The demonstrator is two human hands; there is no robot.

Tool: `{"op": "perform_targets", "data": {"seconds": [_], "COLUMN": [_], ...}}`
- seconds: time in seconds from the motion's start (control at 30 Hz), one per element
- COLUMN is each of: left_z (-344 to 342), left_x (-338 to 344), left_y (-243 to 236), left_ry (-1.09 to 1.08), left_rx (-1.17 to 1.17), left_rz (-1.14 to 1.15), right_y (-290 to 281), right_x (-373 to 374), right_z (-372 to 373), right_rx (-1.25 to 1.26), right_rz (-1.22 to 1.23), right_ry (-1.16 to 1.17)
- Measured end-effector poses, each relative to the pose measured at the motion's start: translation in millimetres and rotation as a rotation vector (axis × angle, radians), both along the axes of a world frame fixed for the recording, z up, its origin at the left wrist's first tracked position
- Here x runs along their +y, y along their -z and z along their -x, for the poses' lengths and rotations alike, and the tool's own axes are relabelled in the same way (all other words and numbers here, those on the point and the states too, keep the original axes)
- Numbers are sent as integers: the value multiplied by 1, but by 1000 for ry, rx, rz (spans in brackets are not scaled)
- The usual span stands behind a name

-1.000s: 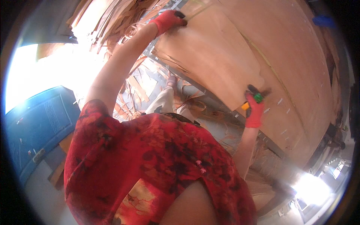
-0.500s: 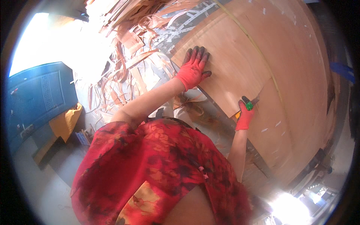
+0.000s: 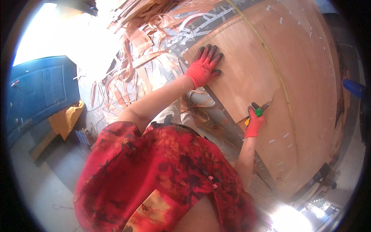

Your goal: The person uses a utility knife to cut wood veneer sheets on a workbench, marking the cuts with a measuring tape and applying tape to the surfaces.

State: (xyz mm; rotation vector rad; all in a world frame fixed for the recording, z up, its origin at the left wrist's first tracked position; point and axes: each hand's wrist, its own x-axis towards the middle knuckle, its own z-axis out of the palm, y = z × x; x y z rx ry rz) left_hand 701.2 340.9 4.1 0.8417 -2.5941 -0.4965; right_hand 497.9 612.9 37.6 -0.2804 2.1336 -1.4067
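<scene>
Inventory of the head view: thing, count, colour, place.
Wood sheets: at least two, tan, upper right, overlapping
Strip: one, yellow, across the wood
Hand tool: one, green-yellow, in right hand
White bits: several, white, on wood
Scraps: many, brown and pale, upper left
Panel: one, blue, left
Cloth-like piece: one, yellow, below panel
Unclear item: one, blue, far right
Shirt: one, red patterned, lower centre
Left hand: one, red-gloved, flat on wood
Right hand: one, red-gloved, gripping tool
</scene>
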Motion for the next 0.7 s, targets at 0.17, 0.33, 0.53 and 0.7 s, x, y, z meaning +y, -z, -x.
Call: {"op": "perform_targets", "data": {"seconds": [0.17, 0.33, 0.53, 0.7], "left_z": [2, 5, 5, 4], "left_x": [-1, -4, -2, -3], "left_y": [7, 10, 7, 6], "left_ry": [11, 18, 18, 16], "left_rx": [3, -43, -94, -74], "left_rz": [11, 41, 48, 53], "right_y": [-22, -81, -65, -18], "right_x": [-10, -24, -12, 15], "right_z": [-3, 6, -1, 43], "right_rx": [-24, 185, 182, 157], "right_rz": [66, -74, -261, -252], "right_ry": [-4, -172, -113, -62]}}
